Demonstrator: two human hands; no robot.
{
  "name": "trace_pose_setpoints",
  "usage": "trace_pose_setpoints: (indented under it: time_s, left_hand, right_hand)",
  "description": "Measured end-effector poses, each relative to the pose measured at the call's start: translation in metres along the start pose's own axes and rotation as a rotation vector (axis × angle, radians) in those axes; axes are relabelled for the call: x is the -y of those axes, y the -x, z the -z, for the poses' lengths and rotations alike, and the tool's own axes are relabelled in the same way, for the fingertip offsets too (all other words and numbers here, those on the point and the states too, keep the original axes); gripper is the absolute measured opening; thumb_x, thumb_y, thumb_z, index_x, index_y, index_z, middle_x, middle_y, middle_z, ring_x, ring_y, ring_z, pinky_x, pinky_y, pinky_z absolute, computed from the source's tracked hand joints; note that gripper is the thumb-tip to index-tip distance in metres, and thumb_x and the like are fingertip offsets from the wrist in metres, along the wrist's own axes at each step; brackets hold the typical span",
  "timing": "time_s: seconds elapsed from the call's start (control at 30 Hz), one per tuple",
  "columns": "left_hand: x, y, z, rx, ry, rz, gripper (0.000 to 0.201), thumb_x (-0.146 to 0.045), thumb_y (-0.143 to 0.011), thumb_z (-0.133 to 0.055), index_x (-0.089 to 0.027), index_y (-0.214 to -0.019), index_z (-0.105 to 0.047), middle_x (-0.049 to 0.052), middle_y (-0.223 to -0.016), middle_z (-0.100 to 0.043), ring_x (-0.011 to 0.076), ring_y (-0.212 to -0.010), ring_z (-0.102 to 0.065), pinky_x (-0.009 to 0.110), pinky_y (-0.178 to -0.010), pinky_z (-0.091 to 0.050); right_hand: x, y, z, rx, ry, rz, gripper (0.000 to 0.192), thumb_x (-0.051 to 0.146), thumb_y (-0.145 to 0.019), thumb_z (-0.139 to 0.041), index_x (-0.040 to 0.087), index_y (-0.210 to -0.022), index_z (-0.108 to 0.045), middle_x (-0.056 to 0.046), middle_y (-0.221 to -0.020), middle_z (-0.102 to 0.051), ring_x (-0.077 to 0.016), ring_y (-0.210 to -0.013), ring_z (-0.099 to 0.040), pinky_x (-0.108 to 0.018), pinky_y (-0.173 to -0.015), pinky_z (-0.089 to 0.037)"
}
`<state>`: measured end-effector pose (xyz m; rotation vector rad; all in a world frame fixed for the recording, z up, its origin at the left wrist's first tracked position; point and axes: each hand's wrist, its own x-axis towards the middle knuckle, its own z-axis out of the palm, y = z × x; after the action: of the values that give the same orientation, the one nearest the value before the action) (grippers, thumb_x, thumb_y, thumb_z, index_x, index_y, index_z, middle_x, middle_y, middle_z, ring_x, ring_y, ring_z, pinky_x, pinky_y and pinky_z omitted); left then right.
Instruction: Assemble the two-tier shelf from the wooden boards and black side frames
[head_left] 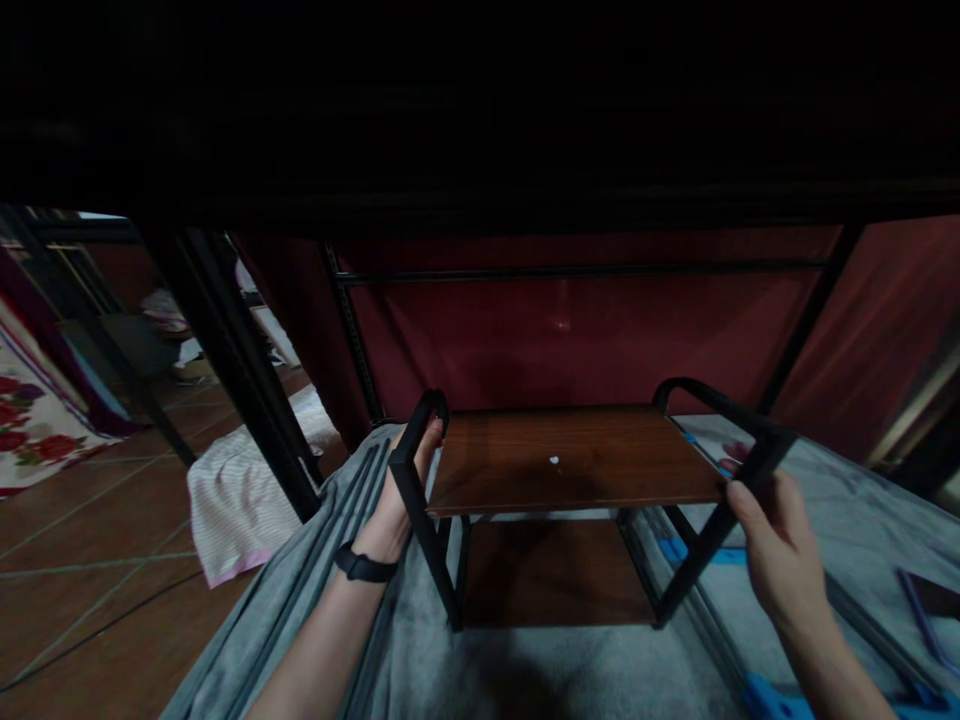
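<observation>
Small two-tier shelf rack (pixel 562 470) standing upright on grey bedding (pixel 465 670), centred under a dark overhead frame (pixel 480 200). Brown top board (pixel 570 455) level, small white speck mid-board; lower board (pixel 555 570) visible beneath, in shadow.

Left hand (pixel 401 495) wrapped around the left black side loop (pixel 416 440), fingers curled shut on the tube, thumb side toward the board. Black wristband (pixel 364 565) on that wrist.

Right hand (pixel 772 545) closed on the right side loop (pixel 739 450) near its front corner, fingers over the top of the tube, thumb below.

Symmetric grip, one loop per side: likely to keep the rack square and stop it rocking on soft bedding. Both holds high on the frame, clear of the boards.

Around it: black metal post (pixel 232 370) slanting at left, maroon curtain (pixel 600 330) behind, striped cloth (pixel 240 500) on the tiled floor (pixel 82 560), floral fabric (pixel 30 420) far left. Blue pieces (pixel 780 700) on the bedding by the right forearm; too dim to identify.
</observation>
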<state>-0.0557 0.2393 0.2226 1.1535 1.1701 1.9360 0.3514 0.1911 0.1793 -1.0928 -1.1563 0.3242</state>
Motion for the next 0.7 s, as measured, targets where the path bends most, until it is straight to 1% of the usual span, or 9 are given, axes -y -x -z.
trace_pose_setpoints:
  time_s: [0.03, 0.1, 0.2, 0.3, 0.4, 0.57, 0.7]
  left_hand:
    - [0.002, -0.001, -0.001, -0.003, -0.006, -0.005, 0.037, -0.04, -0.067, -0.081, -0.017, -0.095, -0.072, 0.003, -0.084, -0.073, 0.0207, -0.087, -0.067, 0.029, -0.076, -0.052]
    - [0.005, -0.003, -0.003, -0.008, 0.0, -0.004, 0.033, -0.041, -0.068, -0.08, -0.017, -0.09, -0.072, 0.003, -0.079, -0.072, 0.0204, -0.083, -0.067, 0.028, -0.073, -0.052]
    - [0.009, -0.006, -0.004, -0.019, 0.029, -0.008, 0.031, -0.041, -0.068, -0.08, -0.018, -0.086, -0.072, 0.002, -0.079, -0.072, 0.0177, -0.078, -0.066, 0.026, -0.069, -0.051]
    - [0.014, -0.01, -0.005, -0.028, 0.042, 0.007, 0.031, -0.039, -0.065, -0.083, -0.018, -0.086, -0.072, 0.002, -0.082, -0.072, 0.0151, -0.075, -0.065, 0.024, -0.068, -0.051]
    - [0.02, -0.014, -0.002, -0.015, 0.107, 0.077, 0.035, -0.037, -0.063, -0.085, -0.018, -0.09, -0.073, 0.001, -0.086, -0.073, 0.0144, -0.075, -0.065, 0.024, -0.07, -0.051]
    - [0.027, -0.023, 0.008, 0.089, 0.204, 0.233, 0.037, -0.033, -0.064, -0.085, -0.017, -0.095, -0.071, 0.002, -0.084, -0.072, 0.0134, -0.072, -0.066, 0.024, -0.07, -0.051]
    - [0.026, -0.029, 0.012, 0.116, 0.26, 0.248, 0.035, -0.025, -0.06, -0.087, -0.015, -0.089, -0.07, 0.001, -0.08, -0.071, 0.0109, -0.068, -0.064, 0.021, -0.068, -0.051]
  right_hand:
    - [0.001, -0.002, -0.003, 0.041, -0.054, -0.018, 0.047, 0.052, -0.082, -0.064, 0.026, -0.121, -0.061, -0.004, -0.122, -0.064, -0.0273, -0.121, -0.054, -0.044, -0.11, -0.035]
    - [0.002, -0.006, -0.008, 0.067, -0.162, -0.058, 0.042, 0.049, -0.079, -0.068, 0.026, -0.114, -0.067, -0.004, -0.121, -0.067, -0.0285, -0.124, -0.054, -0.046, -0.115, -0.031]
    - [0.002, -0.011, -0.012, 0.028, -0.268, -0.106, 0.035, 0.044, -0.077, -0.072, 0.024, -0.105, -0.073, -0.004, -0.118, -0.07, -0.029, -0.123, -0.055, -0.048, -0.119, -0.026]
    - [0.002, -0.012, -0.013, -0.002, -0.313, -0.118, 0.03, 0.041, -0.077, -0.072, 0.023, -0.1, -0.074, -0.003, -0.116, -0.071, -0.0283, -0.123, -0.056, -0.047, -0.119, -0.025]
    - [0.003, -0.011, -0.013, -0.017, -0.324, -0.121, 0.026, 0.04, -0.079, -0.071, 0.023, -0.099, -0.075, -0.003, -0.116, -0.072, -0.0272, -0.123, -0.057, -0.045, -0.119, -0.027]
    - [0.003, -0.012, -0.011, 0.012, -0.269, -0.108, 0.028, 0.041, -0.079, -0.069, 0.022, -0.098, -0.074, -0.004, -0.116, -0.071, -0.0283, -0.123, -0.057, -0.047, -0.118, -0.027]
    - [0.002, -0.012, -0.01, 0.021, -0.239, -0.097, 0.029, 0.043, -0.08, -0.068, 0.023, -0.1, -0.074, -0.004, -0.116, -0.071, -0.029, -0.123, -0.057, -0.049, -0.118, -0.027]
